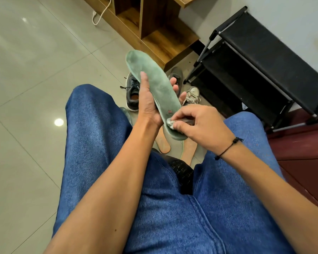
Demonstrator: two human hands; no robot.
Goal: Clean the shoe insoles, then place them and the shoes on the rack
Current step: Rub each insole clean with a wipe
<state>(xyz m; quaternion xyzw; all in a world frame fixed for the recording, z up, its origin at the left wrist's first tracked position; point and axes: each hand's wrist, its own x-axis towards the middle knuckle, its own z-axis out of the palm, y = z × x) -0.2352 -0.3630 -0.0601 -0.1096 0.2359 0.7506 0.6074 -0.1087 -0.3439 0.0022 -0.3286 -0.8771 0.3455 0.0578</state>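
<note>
Insole [154, 83] toe up-left, heel near; L hand [148, 105] grips it, R hand [198, 123] pinches wipe [170, 123].

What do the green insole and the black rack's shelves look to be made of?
The green insole, held in the left hand, looks like foam topped with matte, fuzzy fabric: its surface is napped and worn in patches. The rack seems to have dull black fabric shelves stretched between thin metal tubes with a grey sheen, joined by black plastic-looking corner pieces.
</note>
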